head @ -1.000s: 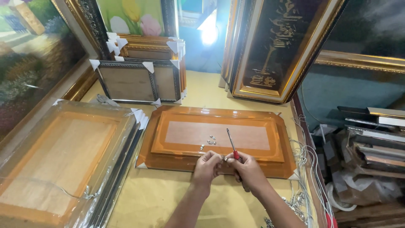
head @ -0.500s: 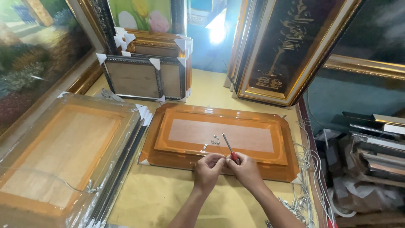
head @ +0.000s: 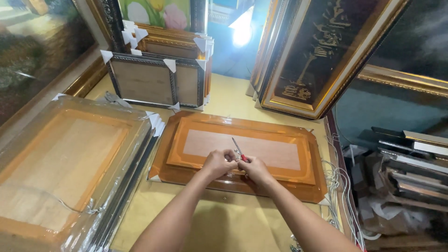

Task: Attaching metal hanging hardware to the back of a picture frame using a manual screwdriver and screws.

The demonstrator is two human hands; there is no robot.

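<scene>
Gripping a red-handled screwdriver (head: 239,151), the right hand (head: 254,169) meets the closed left hand (head: 218,162) over an orange frame (head: 196,154).

Screwdriver (head: 240,151) now steeper, tip nearer the hands; small metal bits hidden.

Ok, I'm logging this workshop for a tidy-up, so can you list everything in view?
Frame: one, orange-brown, face down, middle of the table.
Table: one, yellow top.
Wrapped frames: a stack, orange under clear plastic, left.
Small frames: several, dark and gold with white corner guards, upright at the back.
Dark panel: one, gold-edged, leaning back right.
Flower picture: one, top.
Offcuts: a pile, dark and pale, right.
White cord: a bundle, table's right edge.
Screwdriver: one, red handle, in the right hand's grip.
Left hand: on the frame.
Right hand: on the frame.
</scene>
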